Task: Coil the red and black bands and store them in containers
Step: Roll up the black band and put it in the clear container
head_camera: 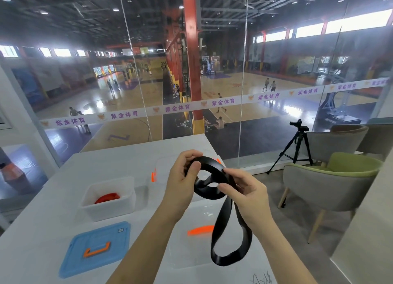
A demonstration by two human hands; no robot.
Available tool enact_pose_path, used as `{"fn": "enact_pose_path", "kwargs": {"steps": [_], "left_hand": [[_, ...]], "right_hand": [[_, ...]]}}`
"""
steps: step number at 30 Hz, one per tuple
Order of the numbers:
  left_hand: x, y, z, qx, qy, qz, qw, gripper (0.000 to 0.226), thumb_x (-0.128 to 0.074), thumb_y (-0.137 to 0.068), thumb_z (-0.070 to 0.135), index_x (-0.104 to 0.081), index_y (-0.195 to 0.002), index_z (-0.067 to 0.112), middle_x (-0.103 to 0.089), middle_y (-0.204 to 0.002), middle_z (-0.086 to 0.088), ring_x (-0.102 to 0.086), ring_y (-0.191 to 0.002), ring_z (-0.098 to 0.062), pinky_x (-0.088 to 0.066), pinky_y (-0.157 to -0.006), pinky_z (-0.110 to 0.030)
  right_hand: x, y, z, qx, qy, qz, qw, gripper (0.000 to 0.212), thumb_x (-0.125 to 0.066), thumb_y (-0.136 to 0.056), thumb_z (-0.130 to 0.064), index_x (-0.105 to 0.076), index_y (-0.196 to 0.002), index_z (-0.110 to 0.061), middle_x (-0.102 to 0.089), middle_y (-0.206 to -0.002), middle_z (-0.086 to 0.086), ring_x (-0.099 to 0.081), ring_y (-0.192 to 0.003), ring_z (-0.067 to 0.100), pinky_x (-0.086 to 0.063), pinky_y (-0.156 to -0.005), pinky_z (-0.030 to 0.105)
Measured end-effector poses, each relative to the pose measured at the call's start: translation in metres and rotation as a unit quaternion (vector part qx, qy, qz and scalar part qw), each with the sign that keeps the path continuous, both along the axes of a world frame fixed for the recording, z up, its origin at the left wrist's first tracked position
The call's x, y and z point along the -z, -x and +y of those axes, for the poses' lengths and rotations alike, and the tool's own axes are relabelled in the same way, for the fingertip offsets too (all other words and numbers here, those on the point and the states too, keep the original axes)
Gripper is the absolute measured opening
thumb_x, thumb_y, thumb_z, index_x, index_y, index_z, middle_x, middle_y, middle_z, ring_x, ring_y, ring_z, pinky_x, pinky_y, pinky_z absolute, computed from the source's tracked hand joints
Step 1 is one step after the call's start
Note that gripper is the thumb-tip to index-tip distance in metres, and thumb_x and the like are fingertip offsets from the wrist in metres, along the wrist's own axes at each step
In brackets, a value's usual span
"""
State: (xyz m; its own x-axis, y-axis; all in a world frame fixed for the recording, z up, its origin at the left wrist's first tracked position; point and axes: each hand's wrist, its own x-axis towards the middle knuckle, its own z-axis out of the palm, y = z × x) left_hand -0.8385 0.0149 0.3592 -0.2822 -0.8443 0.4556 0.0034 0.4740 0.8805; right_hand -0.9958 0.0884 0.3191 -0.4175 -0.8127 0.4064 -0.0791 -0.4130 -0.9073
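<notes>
I hold a black band (228,237) up over the white table (42,241). My left hand (182,177) pinches its upper loops at the left. My right hand (244,192) grips the same coiled part from the right. A long loop of the band hangs down below my right hand. The red band (107,197) lies coiled inside a white open container (108,207) at the left. A second clear container (163,168) with orange clips stands behind my hands, mostly hidden.
A blue lid (95,247) with an orange handle lies flat near the table's front left. A clear lid with an orange handle (200,229) lies under the hanging loop. A glass wall stands behind the table. Chairs (331,186) and a tripod (297,147) are at the right.
</notes>
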Motion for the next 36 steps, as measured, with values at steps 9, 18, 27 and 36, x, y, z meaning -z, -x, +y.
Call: {"fn": "enact_pose_path", "kwargs": {"steps": [9,18,27,36], "left_hand": [[0.003,-0.007,-0.010,0.030,0.068,-0.274,0.959,0.040,-0.049,-0.106,0.030,-0.047,-0.147,0.031,-0.054,-0.125,0.016,-0.052,-0.121,-0.003,-0.041,-0.104,-0.020],[0.001,-0.002,0.001,0.002,-0.018,-0.069,0.997,0.021,-0.042,-0.110,0.018,-0.062,-0.117,0.023,-0.067,-0.109,0.007,-0.061,-0.096,0.004,-0.046,-0.081,-0.007],[0.004,-0.006,0.001,0.029,-0.016,-0.142,0.989,0.029,-0.047,-0.108,0.026,-0.052,-0.135,0.034,-0.061,-0.126,0.018,-0.058,-0.118,0.003,-0.046,-0.098,-0.013],[-0.001,0.001,0.004,0.029,-0.056,-0.067,0.996,0.017,-0.046,-0.109,0.023,-0.059,-0.118,0.029,-0.069,-0.108,0.010,-0.064,-0.099,0.001,-0.050,-0.087,-0.014]], "right_hand": [[-0.004,0.003,0.002,0.005,-0.013,0.020,1.000,0.034,-0.087,-0.078,0.001,-0.080,-0.092,-0.029,-0.080,-0.092,-0.001,-0.078,-0.090,0.019,-0.062,-0.086,0.031],[0.000,0.008,0.003,-0.008,0.004,0.021,1.000,0.043,-0.087,-0.078,0.001,-0.078,-0.110,-0.027,-0.081,-0.102,-0.005,-0.077,-0.101,0.014,-0.057,-0.090,0.021],[0.002,0.013,0.004,0.027,-0.004,-0.009,1.000,0.032,-0.086,-0.081,-0.001,-0.083,-0.101,-0.027,-0.082,-0.100,-0.004,-0.078,-0.100,0.018,-0.059,-0.094,0.036],[-0.003,0.017,0.003,-0.020,0.015,0.021,0.999,0.040,-0.085,-0.081,0.001,-0.080,-0.104,-0.030,-0.081,-0.099,0.000,-0.077,-0.099,0.019,-0.059,-0.091,0.028]]}}
